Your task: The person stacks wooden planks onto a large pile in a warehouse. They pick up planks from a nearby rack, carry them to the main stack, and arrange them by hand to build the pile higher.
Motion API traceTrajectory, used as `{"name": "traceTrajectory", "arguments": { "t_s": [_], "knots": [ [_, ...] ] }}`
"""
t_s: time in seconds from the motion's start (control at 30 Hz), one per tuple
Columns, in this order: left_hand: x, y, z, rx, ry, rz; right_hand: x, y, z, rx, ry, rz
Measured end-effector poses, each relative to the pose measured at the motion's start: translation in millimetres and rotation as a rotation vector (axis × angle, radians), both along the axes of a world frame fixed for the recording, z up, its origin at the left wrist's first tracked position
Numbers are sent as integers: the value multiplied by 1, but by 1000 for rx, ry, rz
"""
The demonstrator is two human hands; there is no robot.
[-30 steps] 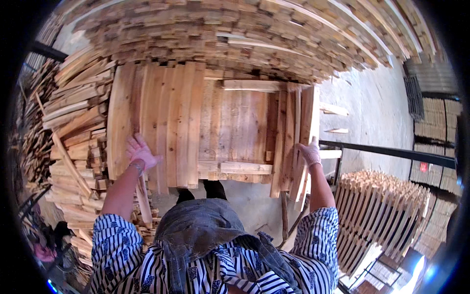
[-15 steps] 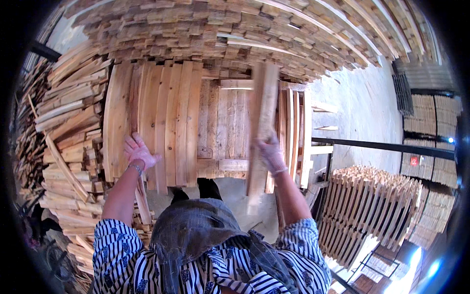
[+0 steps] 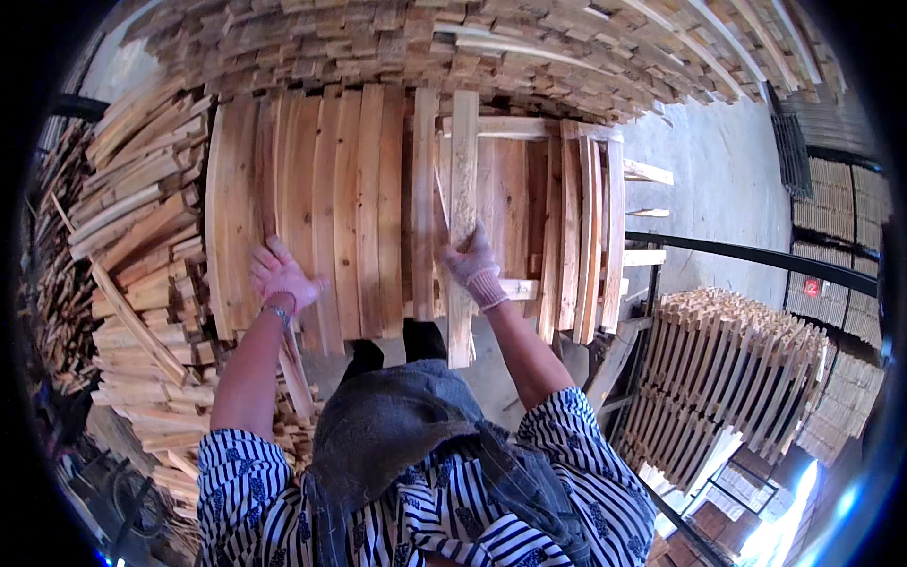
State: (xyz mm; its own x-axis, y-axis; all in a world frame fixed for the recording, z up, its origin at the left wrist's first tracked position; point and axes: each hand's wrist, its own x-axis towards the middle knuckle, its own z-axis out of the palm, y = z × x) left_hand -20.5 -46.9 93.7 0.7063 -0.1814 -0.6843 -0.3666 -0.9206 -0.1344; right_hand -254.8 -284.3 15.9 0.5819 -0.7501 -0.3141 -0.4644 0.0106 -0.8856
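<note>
The right hand (image 3: pixel 472 266) has just carried a pale plank (image 3: pixel 464 170) leftward, nearer the row of boards (image 3: pixel 367 180), and grasps its near half. The left hand (image 3: pixel 286 276) rests spread on that row, clasping nothing. The plank looks long, narrow and mottled.
</note>
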Motion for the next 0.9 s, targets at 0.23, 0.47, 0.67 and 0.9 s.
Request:
{"name": "traceTrajectory", "arguments": {
  "t_s": [0.23,0.47,0.67,0.9],
  "knots": [
    [6,-24,20,78,-1,-35,0,-14,-19,120,244,108],
    [1,-14,13,73,21,39,-45,-34,81,-288,651,-10],
    [3,-25,19,0,15,-50,-48,-82,-30,-266,570,-196],
    [-2,-5,8,33,25,25,-19,-51,1,59,151,-180]
  ]
}}
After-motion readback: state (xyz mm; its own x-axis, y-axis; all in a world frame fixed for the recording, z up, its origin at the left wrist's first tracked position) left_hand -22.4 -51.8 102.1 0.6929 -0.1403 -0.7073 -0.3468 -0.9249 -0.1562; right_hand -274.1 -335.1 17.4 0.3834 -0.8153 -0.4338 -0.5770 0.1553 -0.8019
